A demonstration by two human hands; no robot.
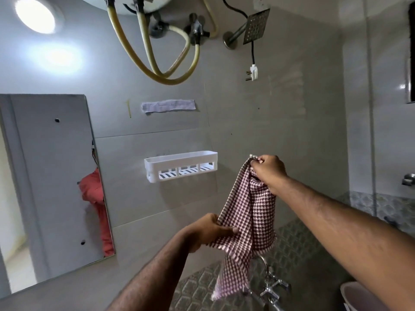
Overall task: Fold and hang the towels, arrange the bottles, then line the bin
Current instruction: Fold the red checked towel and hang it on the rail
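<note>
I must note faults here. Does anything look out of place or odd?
Yes. The white plug dangles unplugged on its black cord below the shower head, a wet place. The paper strip on the wall looks torn.

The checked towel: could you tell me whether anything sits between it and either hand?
No. The right hand pinches the checked towel at its top corner, and the left hand grips its lower edge.

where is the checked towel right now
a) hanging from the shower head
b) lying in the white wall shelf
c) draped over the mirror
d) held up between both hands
d: the right hand pinches the checked towel at its top corner and the left hand grips its side edge lower down, so it hangs in the air in front of the wall, to the right of the white wall shelf.
</note>
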